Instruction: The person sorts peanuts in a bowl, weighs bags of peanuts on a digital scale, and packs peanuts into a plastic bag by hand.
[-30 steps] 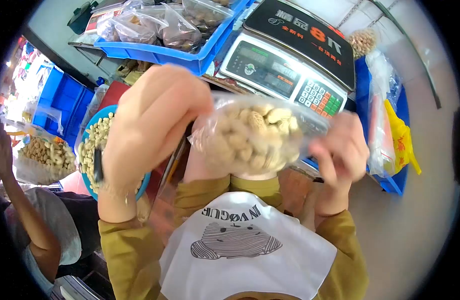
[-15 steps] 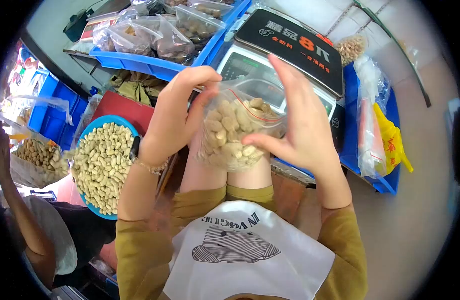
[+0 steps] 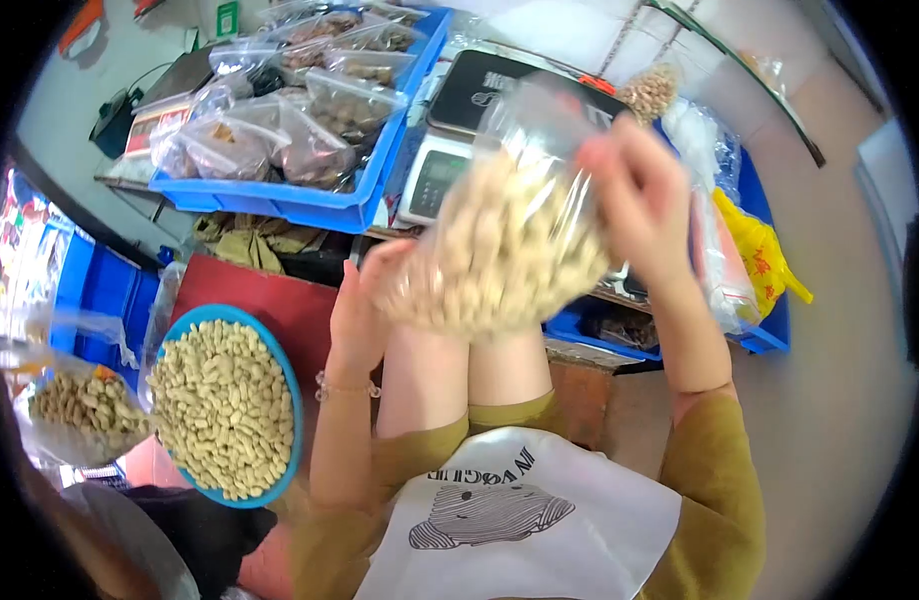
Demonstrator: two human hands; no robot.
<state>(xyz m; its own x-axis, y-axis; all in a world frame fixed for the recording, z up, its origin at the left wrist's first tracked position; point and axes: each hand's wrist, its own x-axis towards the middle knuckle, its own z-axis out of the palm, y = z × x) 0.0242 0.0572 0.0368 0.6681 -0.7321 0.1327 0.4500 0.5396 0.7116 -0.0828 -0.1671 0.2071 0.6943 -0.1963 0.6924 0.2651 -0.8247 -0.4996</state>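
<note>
A clear plastic zip bag of peanuts in their shells (image 3: 500,250) hangs tilted in front of me above my knees, blurred by motion. My right hand (image 3: 640,200) is closed on its upper right side, fingers curled in. At the lower left corner is my left hand (image 3: 362,310), with its fingers bent against the plastic and partly hidden behind it. Behind the bag stands a digital scale (image 3: 438,180) with a black top, largely covered. To my left a blue round basin (image 3: 298,400) is filled with more peanuts.
Packed bags fill a blue tray (image 3: 280,207) at the back left. On the right, a blue bin (image 3: 770,335) holds plastic bags and a yellow bag (image 3: 755,255). A red surface (image 3: 250,290) lies behind the basin. Another person's arm (image 3: 90,530) shows at lower left, near a bag of nuts (image 3: 90,410).
The bag has been raised and tilted. My right hand has gone from spread beside it to gripping its upper right side; my left hand has dropped to its lower corner. The view has shifted.
</note>
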